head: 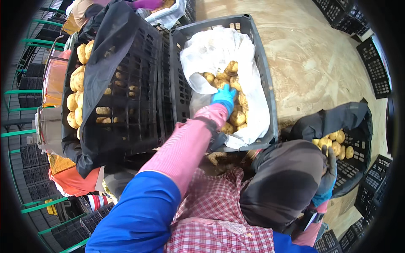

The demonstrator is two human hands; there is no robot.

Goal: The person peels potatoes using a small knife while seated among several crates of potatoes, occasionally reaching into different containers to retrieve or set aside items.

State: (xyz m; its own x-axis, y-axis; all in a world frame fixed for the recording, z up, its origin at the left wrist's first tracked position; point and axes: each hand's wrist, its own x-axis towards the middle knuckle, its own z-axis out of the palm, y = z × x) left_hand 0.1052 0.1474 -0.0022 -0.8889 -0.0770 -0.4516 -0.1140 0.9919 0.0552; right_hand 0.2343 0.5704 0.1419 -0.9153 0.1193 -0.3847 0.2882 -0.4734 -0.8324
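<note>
My left hand (225, 96), in a bright blue glove under a pink sleeve cover, reaches palm down onto potatoes (237, 118) in the crate before me. Its fingertips touch the pile; whether they grasp a potato is hidden. White sheeting (218, 44) lines that black plastic crate (269, 79) and is folded back around the potatoes. Out to the right, my right hand (327, 174) wears a grey-coated blue glove. Its fingers are at potatoes (337, 144) in a lower black crate (359, 164), lined with dark cloth. My knee partly covers this hand, so its grip is unclear.
A tall black crate (133, 95) with potatoes and a dark liner (110, 57) stands at left. Another person's purple-gloved hand (147, 3) is at a lined crate at the top. Stacked crates (375, 68) line the right edge of the dusty concrete floor (303, 60).
</note>
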